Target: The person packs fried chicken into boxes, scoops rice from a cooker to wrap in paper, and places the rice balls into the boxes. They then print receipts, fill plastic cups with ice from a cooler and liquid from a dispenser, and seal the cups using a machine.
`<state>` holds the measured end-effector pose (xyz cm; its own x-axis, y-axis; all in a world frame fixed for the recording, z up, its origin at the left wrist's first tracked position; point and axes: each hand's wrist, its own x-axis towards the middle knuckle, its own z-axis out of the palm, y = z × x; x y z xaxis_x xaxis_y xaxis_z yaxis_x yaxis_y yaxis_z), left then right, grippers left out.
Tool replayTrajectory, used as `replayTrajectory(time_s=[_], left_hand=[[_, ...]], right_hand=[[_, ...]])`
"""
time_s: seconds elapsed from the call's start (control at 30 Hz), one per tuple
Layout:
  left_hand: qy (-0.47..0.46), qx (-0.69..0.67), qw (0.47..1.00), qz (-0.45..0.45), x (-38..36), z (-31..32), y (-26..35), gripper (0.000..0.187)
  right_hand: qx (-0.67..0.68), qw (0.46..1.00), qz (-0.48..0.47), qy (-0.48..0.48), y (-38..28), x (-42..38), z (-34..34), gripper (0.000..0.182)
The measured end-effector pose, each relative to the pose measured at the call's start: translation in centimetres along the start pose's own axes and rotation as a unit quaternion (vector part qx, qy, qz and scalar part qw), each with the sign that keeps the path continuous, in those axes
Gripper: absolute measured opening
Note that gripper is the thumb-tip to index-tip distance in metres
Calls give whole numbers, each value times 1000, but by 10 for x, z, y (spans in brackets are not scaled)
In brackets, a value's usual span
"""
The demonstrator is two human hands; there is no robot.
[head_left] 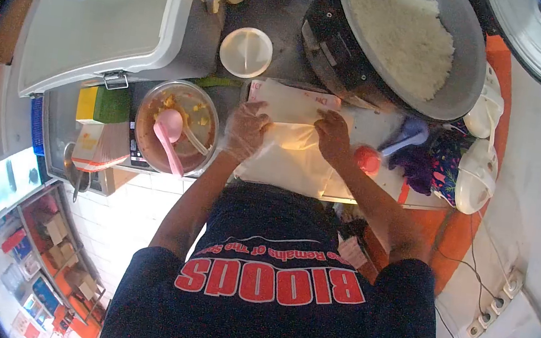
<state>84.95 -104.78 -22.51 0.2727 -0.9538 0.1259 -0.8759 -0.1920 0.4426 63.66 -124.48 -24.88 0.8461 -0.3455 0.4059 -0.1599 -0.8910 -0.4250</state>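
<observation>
My left hand (pixel 247 129), in a clear plastic glove, pinches the left side of a sheet of wrapping paper (pixel 277 166) on the counter. My bare right hand (pixel 333 136) grips the same paper at its right side. Between my hands the paper is folded, and a raised yellowish part catches the light. Whatever lies inside the fold is hidden. Red print shows along the paper's far edge. Left of my gloved hand stands a clear round tub (pixel 143 133) with yellow pieces of food, a pink spoon (pixel 168 131) and another pale utensil in it.
A large rice pot (pixel 459 91) full of white rice stands at the back right. A white cooler box (pixel 170 21) is at the back left, with a round white container (pixel 245 52) between them. A red lid-like object (pixel 367 159) and a pale blue scoop (pixel 409 140) lie right.
</observation>
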Motion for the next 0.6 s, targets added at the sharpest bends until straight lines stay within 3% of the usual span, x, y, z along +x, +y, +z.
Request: replayTrajectory(time_s=[0.03,0.1,0.13,0.17,0.2,0.23,0.27,0.33,0.4,0.47,0.53,0.6], left_hand=[[34,-50,997,-49,-7,21,-1,14],[67,-99,988,-98,-15,45,4,13],[62,-54,985,-153,-20,52,10,15],[56,-9,977,-207,-28,65,9,18],[52,-10,977,-206,-34,80,6,18],[79,14,981,-177,-43,107,-3,18],[107,38,982,-148,-43,113,-5,19],[93,-5,989,-111,-41,105,-8,22],[78,-49,993,-74,-40,88,-4,25],[45,65,996,-37,-47,70,5,33],[30,67,997,-16,-51,37,22,34],[14,69,998,5,-52,28,26,36]], right_hand=[[2,1000,1,0,-7,0,4,17],[-59,955,211,-202,-24,-2,12,18],[-58,954,213,-202,-29,1,15,18],[-3,939,284,-196,-36,4,16,18],[53,915,353,-188,-43,7,16,19],[71,935,325,-126,-50,8,16,22],[71,934,326,-125,-50,4,18,22],[-28,934,270,-231,-45,-4,22,29],[-19,938,255,-233,-45,-20,22,31],[-10,942,241,-234,-56,-32,15,34],[-107,980,128,-104,-71,-40,3,31],[-126,982,109,-89,-72,-45,-1,33]])
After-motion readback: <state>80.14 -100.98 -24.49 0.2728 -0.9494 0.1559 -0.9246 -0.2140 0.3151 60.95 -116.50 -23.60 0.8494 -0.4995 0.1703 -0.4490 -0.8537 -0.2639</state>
